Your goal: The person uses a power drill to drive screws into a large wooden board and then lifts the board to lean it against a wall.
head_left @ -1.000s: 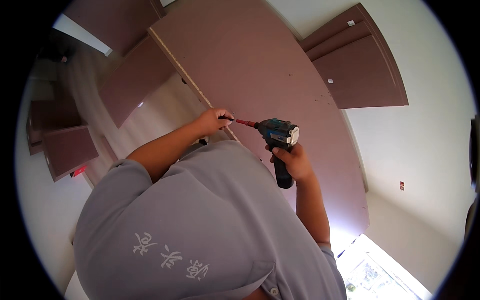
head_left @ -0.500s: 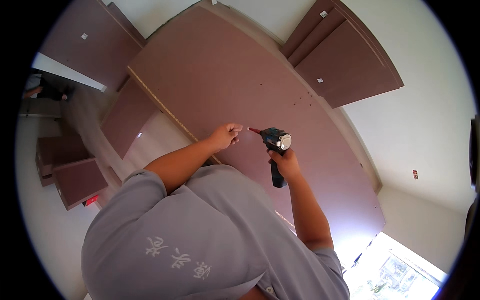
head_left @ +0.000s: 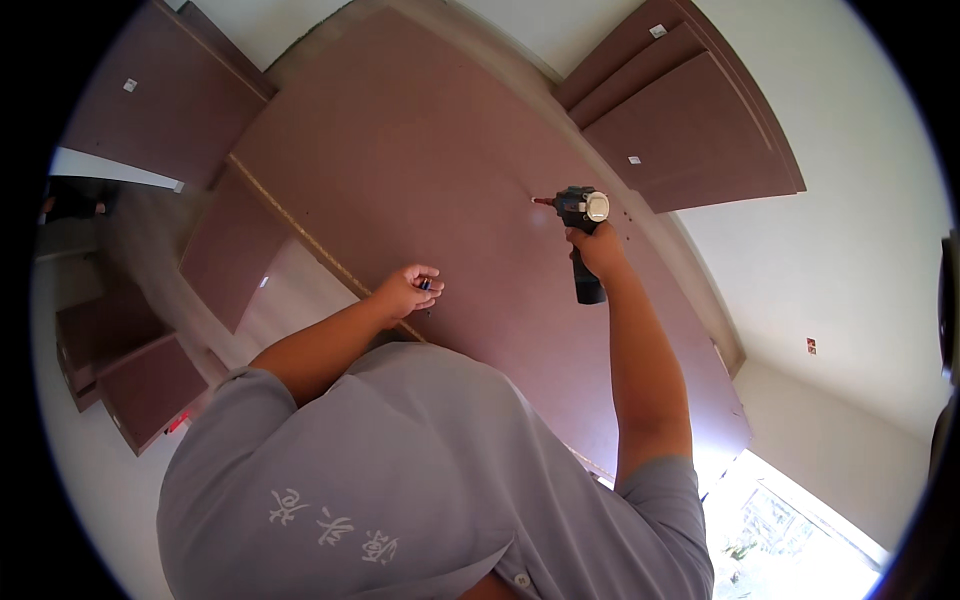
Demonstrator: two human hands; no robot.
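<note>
In my right hand (head_left: 601, 252) I grip a cordless drill (head_left: 579, 210) with a black handle and a reddish bit (head_left: 543, 201) pointing left. Its tip lies over the far part of a large brown panel (head_left: 400, 130); whether it touches the surface I cannot tell. My left hand (head_left: 405, 292) is above the panel's near edge, palm partly turned up and fingers curled. Small dark and gold pieces (head_left: 426, 284) show between those fingers, too small to name. A tiny dark spot lies on the panel just below that hand.
Brown boards (head_left: 690, 130) lean against the white wall at the far right. Another brown board (head_left: 165, 90) stands at the far left, with brown boxes (head_left: 150, 390) below it. A bright window (head_left: 790, 540) is at the lower right. Part of a person shows at the far left.
My right hand has carried the drill farther away and to the right. The left hand has drawn back toward the panel's near edge and turned, showing small pieces in its fingers.
</note>
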